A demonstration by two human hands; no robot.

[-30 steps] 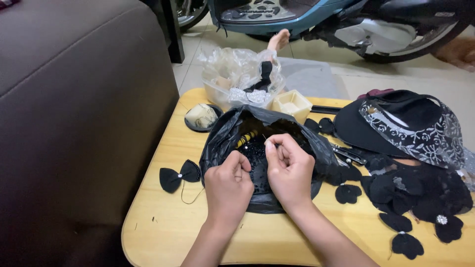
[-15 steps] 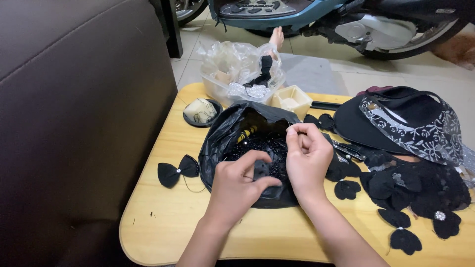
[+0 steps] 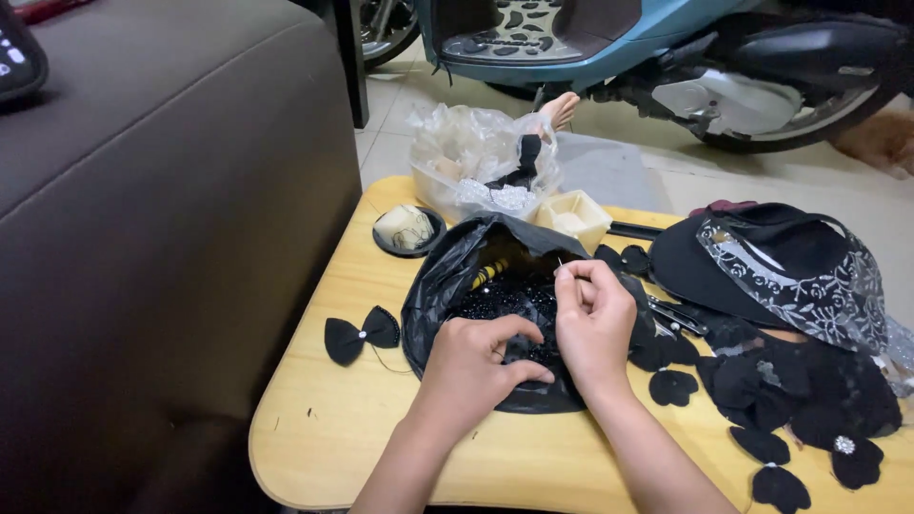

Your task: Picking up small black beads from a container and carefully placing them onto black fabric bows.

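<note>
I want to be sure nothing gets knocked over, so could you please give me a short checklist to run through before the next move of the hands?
1. Right hand pinches a thin needle above the black bag: ok.
2. Left hand rests on the black beads inside the bag: ok.
3. Bag mouth open, rim rolled back: ok.
4. Finished black bow lies apart from the bag, on the wooden table: ok.
5. Thread running through the needle: cannot tell.
6. Black fabric pieces lie close to the right wrist: not ok.
</note>
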